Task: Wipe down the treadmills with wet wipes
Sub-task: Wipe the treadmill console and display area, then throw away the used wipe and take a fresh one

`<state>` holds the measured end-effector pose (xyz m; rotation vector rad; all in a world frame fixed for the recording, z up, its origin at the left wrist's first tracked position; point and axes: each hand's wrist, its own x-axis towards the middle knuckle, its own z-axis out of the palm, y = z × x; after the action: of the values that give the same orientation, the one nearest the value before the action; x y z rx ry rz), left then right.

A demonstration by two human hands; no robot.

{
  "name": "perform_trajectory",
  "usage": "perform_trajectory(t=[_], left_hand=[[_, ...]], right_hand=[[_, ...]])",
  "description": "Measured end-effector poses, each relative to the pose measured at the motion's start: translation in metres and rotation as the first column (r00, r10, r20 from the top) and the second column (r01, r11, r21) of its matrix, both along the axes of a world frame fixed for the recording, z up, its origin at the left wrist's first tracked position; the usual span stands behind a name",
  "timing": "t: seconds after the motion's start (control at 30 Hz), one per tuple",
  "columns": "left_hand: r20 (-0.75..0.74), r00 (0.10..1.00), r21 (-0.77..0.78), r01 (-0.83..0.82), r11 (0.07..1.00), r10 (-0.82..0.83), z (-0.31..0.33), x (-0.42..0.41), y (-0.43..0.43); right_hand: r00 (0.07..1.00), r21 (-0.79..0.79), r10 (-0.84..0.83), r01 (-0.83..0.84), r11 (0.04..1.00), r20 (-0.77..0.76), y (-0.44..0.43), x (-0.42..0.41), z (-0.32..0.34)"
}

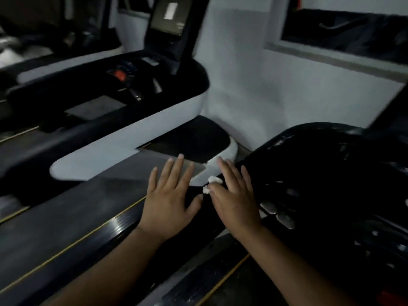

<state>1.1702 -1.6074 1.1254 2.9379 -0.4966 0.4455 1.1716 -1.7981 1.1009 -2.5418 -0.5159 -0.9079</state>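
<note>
Near rail: I see a glossy black rail of the nearest treadmill running up from the lower left. Both forearms reach in over it.
Left hand: My left hand lies flat above the rail's far end. Its fingers are straight and spread and hold nothing. I cannot tell whether the palm touches the surface.
Right hand: My right hand is flat at the left edge of the black console, with its fingers straight and close together.
Wet wipe: The wet wipe is a bunched white wad pressed under the right hand. It shows only at the thumb side, between the two hands, and is not pinched.
Console detail: Silver buttons sit just right of the right wrist.
Neighbouring treadmill: The white arm reaches toward the hands. A red button and a dark screen lie beyond it.
Background: A pale wall and a window are behind.
Progress: I judge that wiping is under way at the console's left edge. No wet streaks show, so I cannot say which surfaces are done. The rest of this console and the neighbouring treadmill probably remain.
Writing: No brand or label is legible. The screen shows a pale rectangle and blurred marks that I cannot read.
</note>
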Motion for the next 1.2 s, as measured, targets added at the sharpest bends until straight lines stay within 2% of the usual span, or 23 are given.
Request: perform_trajectory(t=[0.2,0.37,0.5,0.63,0.73,0.9,1.07,1.2], left_hand=[[-0.008,0.939,0.009,-0.343,0.939,0.343,0.007,-0.094,0.099],[0.003,0.813,-0.005,-0.582,0.813,0.582,0.011,-0.191,0.184],[0.022,0.646,-0.035,-0.763,0.646,0.763,0.011,-0.307,0.272],[0.027,0.441,-0.021,-0.897,0.442,0.897,0.012,-0.460,0.361],[0.024,0.266,-0.010,-0.964,0.266,0.964,0.007,-0.573,0.412],[-0.007,0.020,0.014,-1.000,0.020,1.000,-0.003,-0.713,0.464],[-0.021,-0.133,0.006,-0.991,-0.133,0.991,-0.013,-0.794,0.498],[-0.024,-0.196,0.026,-0.980,-0.196,0.980,-0.026,-0.834,0.536]], right_hand=[[0.949,0.006,0.315,-0.315,0.949,-0.026,0.094,-0.033,0.012],[0.845,-0.028,0.534,-0.535,0.845,-0.025,0.199,-0.080,0.018],[0.673,-0.032,0.740,-0.740,0.672,-0.015,0.323,-0.163,0.018],[0.463,-0.019,0.886,-0.886,0.463,-0.022,0.449,-0.286,0.010],[0.300,-0.030,0.954,-0.954,0.299,-0.033,0.528,-0.383,0.004],[0.101,-0.035,0.992,-0.995,0.099,-0.076,0.623,-0.512,0.002],[-0.036,-0.062,0.991,-0.997,-0.044,-0.125,0.690,-0.582,-0.006],[-0.135,-0.034,0.984,-0.990,-0.140,-0.119,0.748,-0.623,-0.018]])
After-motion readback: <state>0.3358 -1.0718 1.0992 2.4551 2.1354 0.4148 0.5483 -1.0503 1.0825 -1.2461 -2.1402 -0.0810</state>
